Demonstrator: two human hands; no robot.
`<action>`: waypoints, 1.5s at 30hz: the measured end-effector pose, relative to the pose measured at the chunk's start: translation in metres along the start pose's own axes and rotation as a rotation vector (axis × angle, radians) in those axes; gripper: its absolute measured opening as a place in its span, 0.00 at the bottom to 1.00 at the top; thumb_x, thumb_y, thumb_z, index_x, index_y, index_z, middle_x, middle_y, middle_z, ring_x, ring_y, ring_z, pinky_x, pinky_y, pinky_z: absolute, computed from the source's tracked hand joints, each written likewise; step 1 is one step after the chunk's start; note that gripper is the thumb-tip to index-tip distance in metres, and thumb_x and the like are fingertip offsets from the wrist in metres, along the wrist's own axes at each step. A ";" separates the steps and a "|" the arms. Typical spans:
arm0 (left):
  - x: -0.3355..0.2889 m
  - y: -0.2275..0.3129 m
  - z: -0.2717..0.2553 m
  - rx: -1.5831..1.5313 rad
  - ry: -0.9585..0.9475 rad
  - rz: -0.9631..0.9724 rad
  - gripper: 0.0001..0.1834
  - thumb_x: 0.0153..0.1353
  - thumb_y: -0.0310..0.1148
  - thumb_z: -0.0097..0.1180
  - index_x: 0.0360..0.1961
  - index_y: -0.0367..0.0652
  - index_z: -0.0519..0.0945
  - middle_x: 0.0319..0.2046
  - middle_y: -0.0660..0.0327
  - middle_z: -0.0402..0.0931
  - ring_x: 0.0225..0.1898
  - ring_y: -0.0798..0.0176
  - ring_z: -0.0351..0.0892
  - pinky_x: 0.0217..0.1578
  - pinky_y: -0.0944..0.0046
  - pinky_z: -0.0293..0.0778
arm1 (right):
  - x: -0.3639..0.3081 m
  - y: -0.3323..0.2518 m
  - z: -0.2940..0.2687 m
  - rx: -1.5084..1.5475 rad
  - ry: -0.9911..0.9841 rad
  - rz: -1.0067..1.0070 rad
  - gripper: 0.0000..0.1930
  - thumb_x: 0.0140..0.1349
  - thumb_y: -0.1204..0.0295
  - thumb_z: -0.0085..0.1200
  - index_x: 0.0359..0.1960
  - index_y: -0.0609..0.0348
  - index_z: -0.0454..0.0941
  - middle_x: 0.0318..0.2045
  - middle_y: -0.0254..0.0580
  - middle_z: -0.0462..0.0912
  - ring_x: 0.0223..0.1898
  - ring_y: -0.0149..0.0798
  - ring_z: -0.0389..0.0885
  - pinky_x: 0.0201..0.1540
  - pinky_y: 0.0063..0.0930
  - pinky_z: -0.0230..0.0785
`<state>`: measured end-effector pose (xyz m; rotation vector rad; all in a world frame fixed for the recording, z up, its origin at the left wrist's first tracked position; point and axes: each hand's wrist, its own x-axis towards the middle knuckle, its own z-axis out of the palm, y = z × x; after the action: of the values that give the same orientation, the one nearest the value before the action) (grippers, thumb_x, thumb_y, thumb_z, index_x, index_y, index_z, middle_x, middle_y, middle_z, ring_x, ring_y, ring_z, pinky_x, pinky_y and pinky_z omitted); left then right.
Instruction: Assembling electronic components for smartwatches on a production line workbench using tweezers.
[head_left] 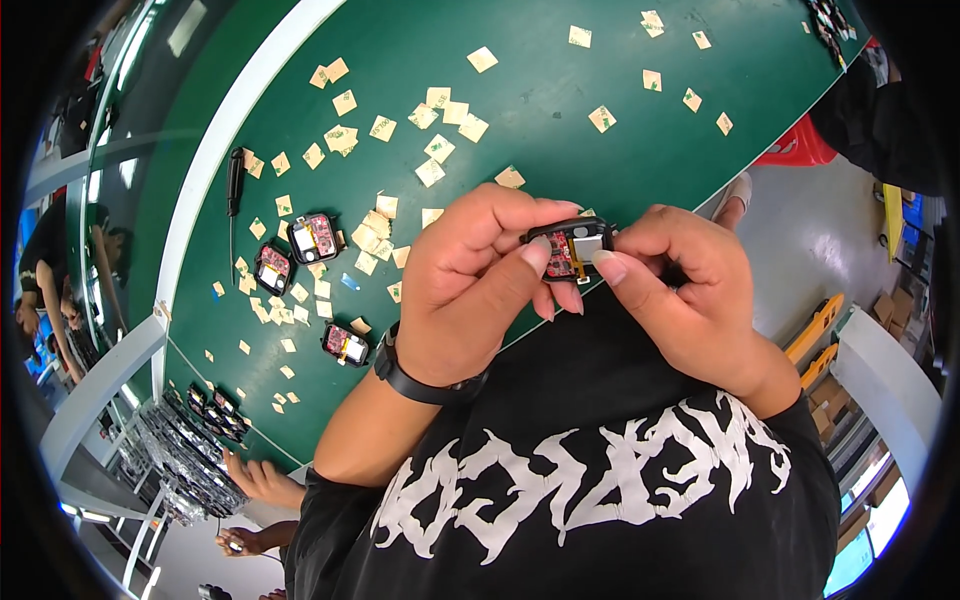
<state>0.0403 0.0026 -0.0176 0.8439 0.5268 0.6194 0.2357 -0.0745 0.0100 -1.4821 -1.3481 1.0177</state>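
Between my two hands, over the near edge of the green table, is an opened smartwatch case [570, 247] with a black rim, a red circuit board and a silvery battery inside. My left hand [480, 270] grips its left side, the thumb lying over the board and fingers curled behind. At the right side, my right hand [680, 280] pinches the case, its thumb by the battery and the other fingers bent. Three similar open watch cases lie on the table to the left: one upper [315, 238], one beside it [273, 268] and one nearer [345, 343].
Many small tan paper squares [383, 127] are scattered over the green table [560, 130]. A black-handled screwdriver [235, 185] lies by the white frame bar [215, 150]. More watch parts [215, 412] sit lower left, near another person's hand [262, 480]. A red stool [800, 145] stands right.
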 end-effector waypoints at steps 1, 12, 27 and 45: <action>0.000 0.000 0.000 0.008 0.004 -0.002 0.15 0.71 0.19 0.43 0.56 0.33 0.75 0.43 0.56 0.79 0.33 0.68 0.83 0.31 0.73 0.77 | 0.000 0.000 0.000 0.002 -0.001 0.001 0.05 0.62 0.78 0.63 0.32 0.65 0.79 0.23 0.35 0.77 0.18 0.22 0.67 0.21 0.19 0.58; 0.001 -0.003 0.008 0.145 0.014 0.053 0.14 0.71 0.25 0.47 0.55 0.33 0.72 0.50 0.39 0.80 0.34 0.59 0.85 0.32 0.69 0.79 | 0.000 -0.010 -0.008 0.026 -0.018 0.015 0.03 0.64 0.79 0.61 0.33 0.65 0.80 0.25 0.38 0.79 0.22 0.22 0.74 0.24 0.19 0.65; 0.010 -0.004 0.020 0.295 0.101 0.028 0.37 0.68 0.28 0.55 0.74 0.36 0.53 0.56 0.41 0.77 0.34 0.63 0.84 0.30 0.71 0.78 | 0.019 0.025 -0.143 0.225 0.457 0.344 0.06 0.66 0.71 0.60 0.36 0.61 0.83 0.25 0.26 0.79 0.26 0.20 0.73 0.27 0.20 0.63; 0.009 -0.009 0.016 0.401 0.165 -0.074 0.26 0.74 0.30 0.49 0.68 0.29 0.62 0.47 0.47 0.80 0.31 0.66 0.79 0.30 0.70 0.77 | 0.156 0.191 -0.503 0.535 1.164 0.474 0.11 0.68 0.62 0.55 0.34 0.56 0.77 0.19 0.31 0.76 0.11 0.22 0.54 0.13 0.23 0.43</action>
<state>0.0595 -0.0038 -0.0177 1.1502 0.8465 0.5252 0.7832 0.0367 -0.0285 -1.5527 0.0989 0.5054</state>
